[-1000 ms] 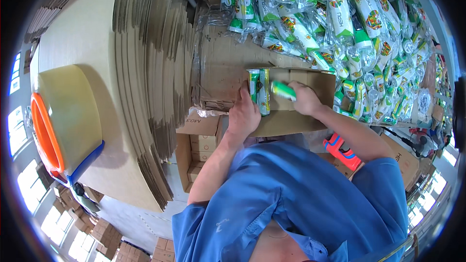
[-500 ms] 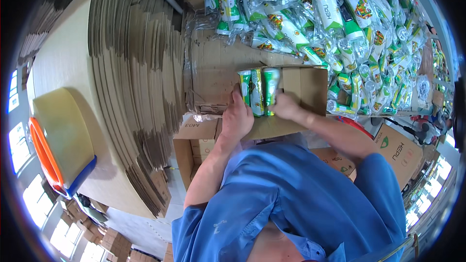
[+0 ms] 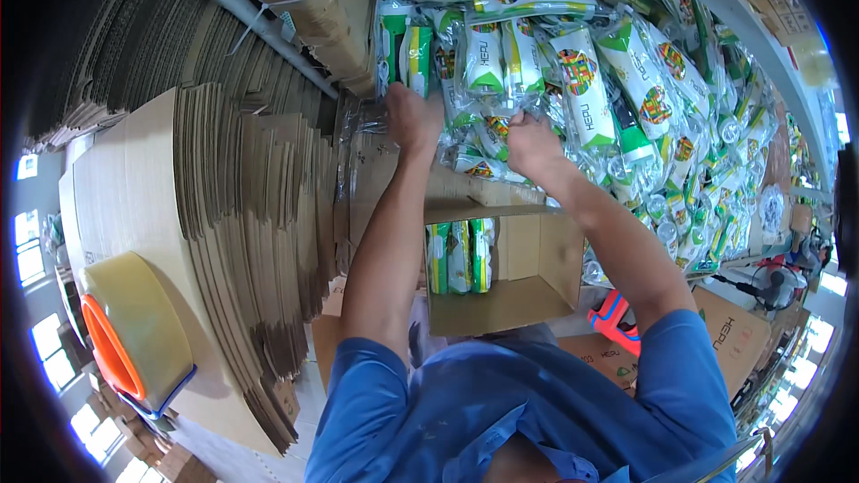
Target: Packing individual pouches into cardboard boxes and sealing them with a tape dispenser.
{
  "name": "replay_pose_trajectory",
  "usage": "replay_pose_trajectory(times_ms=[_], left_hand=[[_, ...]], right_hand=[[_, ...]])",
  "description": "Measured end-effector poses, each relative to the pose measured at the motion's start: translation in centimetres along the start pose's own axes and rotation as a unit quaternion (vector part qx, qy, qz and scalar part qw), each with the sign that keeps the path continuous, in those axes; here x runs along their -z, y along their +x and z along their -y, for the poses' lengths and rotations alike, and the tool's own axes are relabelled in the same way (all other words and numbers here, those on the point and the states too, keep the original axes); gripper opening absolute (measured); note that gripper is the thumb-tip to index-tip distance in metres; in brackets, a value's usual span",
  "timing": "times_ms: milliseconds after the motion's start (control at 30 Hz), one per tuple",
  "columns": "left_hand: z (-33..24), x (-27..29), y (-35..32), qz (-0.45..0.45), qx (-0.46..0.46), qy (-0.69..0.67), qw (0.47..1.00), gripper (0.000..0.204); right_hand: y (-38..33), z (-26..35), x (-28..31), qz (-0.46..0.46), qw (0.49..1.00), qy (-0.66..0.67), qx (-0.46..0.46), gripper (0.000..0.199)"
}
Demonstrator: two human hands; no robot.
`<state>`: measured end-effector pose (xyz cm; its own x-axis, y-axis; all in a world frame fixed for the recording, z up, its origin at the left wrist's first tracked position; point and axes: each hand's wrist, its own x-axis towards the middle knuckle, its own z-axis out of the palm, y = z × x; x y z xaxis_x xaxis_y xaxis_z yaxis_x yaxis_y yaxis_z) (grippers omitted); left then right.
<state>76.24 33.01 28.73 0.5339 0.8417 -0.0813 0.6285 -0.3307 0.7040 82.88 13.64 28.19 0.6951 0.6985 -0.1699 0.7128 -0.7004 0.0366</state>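
My left hand [image 3: 413, 121] reaches to the back of the bench, its fingers closed round the lower end of a bagged green-and-yellow flashlight [image 3: 417, 52]. To its right, my right hand [image 3: 535, 145] pinches the near end of the clear bag on a white-and-green flashlight [image 3: 525, 55]. Both pieces lie at the left edge of a large heap of similar bagged flashlights [image 3: 658, 98]. Below my hands, an open cardboard box [image 3: 503, 309] holds a row of upright bagged flashlights [image 3: 459, 257] along its left side. My fingertips are partly hidden by the plastic.
Tall stacks of flat cardboard [image 3: 259, 170] stand on the left, with a yellow container with an orange rim [image 3: 143, 331] against them. A metal pole [image 3: 242, 18] slants behind. A red-and-blue tape dispenser [image 3: 616, 320] and a closed carton [image 3: 729, 331] are at the lower right.
Both hands have left the open box and reached forward to the heap, where they take hold of bagged flashlights. Another flashlight now stands released in the box's row.
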Motion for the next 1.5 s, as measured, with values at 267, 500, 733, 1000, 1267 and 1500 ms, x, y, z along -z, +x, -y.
replay_pose_trajectory(times_ms=[267,500,733,1000,1267,1500], left_hand=[[10.1,4.3,-6.7,0.088,0.075,-0.153,0.981,0.044],[13.4,7.1,-18.1,0.182,0.180,-0.119,0.959,0.050],[16.3,6.9,-20.0,0.103,0.111,-0.026,0.988,0.049],[7.1,17.9,-21.7,0.317,0.113,-0.178,0.925,0.044],[1.0,-1.9,-26.5,0.468,0.156,-0.132,0.860,0.062],[6.0,-9.1,-28.4,0.485,0.162,-0.006,0.860,0.056]], right_hand=[[-7.5,-1.5,13.4,0.262,0.812,0.519,-0.053,0.053],[-17.7,1.1,0.4,0.308,0.829,0.414,-0.215,0.056],[-16.7,10.4,-12.1,0.019,0.904,0.270,-0.330,0.052],[-19.3,0.5,1.7,-0.029,0.917,0.397,0.000,0.048],[-24.4,-2.1,-1.5,-0.150,0.868,0.468,-0.077,0.033],[-22.4,-7.4,-3.1,-0.176,0.906,0.370,-0.108,0.033]])
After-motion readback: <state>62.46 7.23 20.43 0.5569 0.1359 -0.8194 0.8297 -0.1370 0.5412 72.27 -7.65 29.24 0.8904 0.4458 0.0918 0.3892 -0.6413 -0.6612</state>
